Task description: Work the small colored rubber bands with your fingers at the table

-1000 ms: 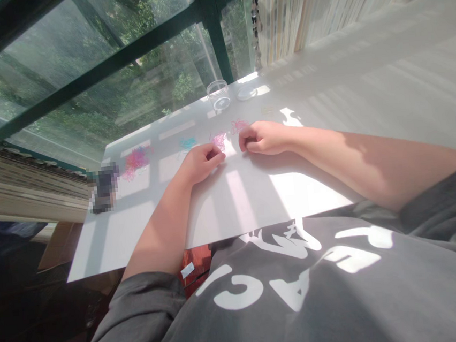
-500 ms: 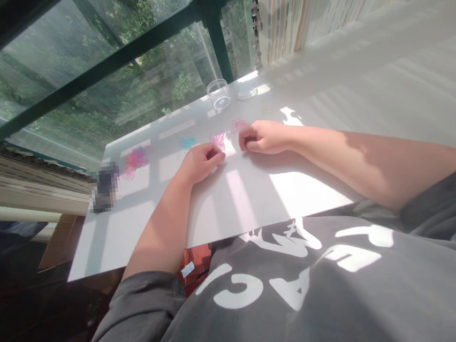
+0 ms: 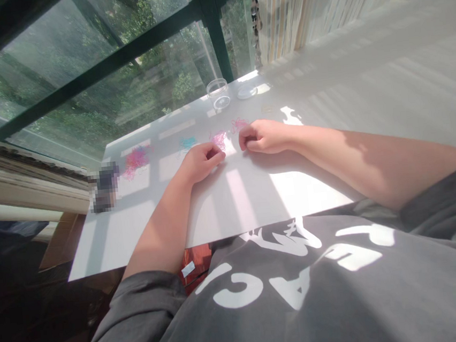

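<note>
Looks smooth and fairly matt on the white worktop (image 3: 168, 220), washed to glare in sunlit patches. Shows clear and shiny, plastic or glass, in the jar (image 3: 218, 95), and glossy in the pale round lid (image 3: 247, 92) beside it. Appears thin and wiry in the pink strands (image 3: 217, 141) and turquoise strands (image 3: 187, 142), too fine to identify by material. Seems soft, matt cloth in the grey shirt (image 3: 325, 301), with smooth white print (image 3: 237, 292); folded fabric in the striped curtain (image 3: 297, 14).
</note>
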Demonstrator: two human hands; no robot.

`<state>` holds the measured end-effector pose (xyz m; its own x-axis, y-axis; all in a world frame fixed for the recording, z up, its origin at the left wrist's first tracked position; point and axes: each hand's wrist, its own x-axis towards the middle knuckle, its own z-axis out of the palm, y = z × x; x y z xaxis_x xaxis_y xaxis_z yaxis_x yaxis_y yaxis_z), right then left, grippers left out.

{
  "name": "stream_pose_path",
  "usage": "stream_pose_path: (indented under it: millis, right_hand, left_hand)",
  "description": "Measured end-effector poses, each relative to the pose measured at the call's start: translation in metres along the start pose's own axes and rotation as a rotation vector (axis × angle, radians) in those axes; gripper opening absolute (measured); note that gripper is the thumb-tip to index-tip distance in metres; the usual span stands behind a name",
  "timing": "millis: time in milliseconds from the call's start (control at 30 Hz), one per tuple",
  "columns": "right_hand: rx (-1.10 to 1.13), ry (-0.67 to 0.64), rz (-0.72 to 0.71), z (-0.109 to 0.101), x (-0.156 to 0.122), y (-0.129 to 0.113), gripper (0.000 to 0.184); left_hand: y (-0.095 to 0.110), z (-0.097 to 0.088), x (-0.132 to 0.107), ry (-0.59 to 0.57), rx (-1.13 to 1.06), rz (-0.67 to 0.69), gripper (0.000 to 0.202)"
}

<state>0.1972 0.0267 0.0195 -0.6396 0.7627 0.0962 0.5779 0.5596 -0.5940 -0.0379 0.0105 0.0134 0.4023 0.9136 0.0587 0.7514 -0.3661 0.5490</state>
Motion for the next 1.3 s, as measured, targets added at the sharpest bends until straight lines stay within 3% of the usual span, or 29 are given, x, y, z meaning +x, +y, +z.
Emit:
stream_pose_path:
  millis: [1300]
  right_hand:
    - [-0.018, -0.023, 0.033, -0.0015, 0.0, -0.0021, 0.024]
  left_hand:
    - [0.004, -0.0008, -0.0009, -0.003, -0.009, -0.022, 0.026]
